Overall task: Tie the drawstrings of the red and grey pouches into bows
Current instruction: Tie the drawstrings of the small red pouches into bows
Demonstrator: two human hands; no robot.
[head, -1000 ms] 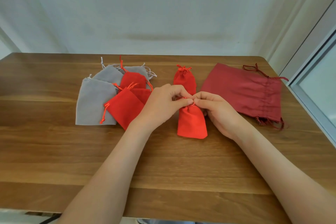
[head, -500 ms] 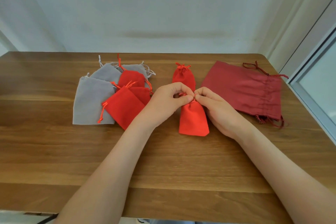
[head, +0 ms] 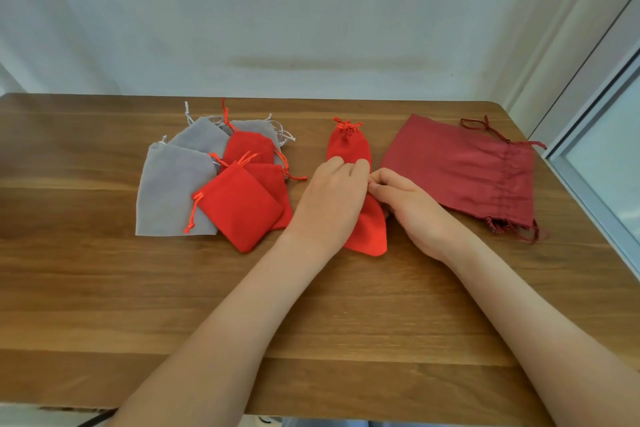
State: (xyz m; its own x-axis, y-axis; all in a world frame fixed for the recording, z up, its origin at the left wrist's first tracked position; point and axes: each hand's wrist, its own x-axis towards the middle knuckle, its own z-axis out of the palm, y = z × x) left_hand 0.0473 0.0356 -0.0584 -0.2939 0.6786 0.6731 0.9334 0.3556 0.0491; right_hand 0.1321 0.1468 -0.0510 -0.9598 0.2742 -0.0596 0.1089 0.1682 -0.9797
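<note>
Lower than a moment ago, left hand (head: 329,198) and right hand (head: 412,208) pinch the hidden neck of the red pouch (head: 372,232) mid-table (head: 104,288), its bow seemingly unfinished; the tied pouch (head: 348,149) lies at 12 o'clock, and the untied pile (head: 173,191) waits at 9 o'clock.

From my end the desk (head: 104,288) reads as wood: planks with a streaked grain and a smooth, low satin sheen. The red pouch (head: 369,232) at its middle is matt, velvety cloth with a soft nap. The grey pouches (head: 169,191) nearer the left edge look a dull, felt-like cloth. The red cords (head: 191,215) appear smooth and faintly glossy. The big bag (head: 457,170) toward the right edge seems a thinner, flatter weave, matt and puckered. The window frame (head: 585,191) past that edge is smooth; metal or plastic, I cannot tell.
</note>
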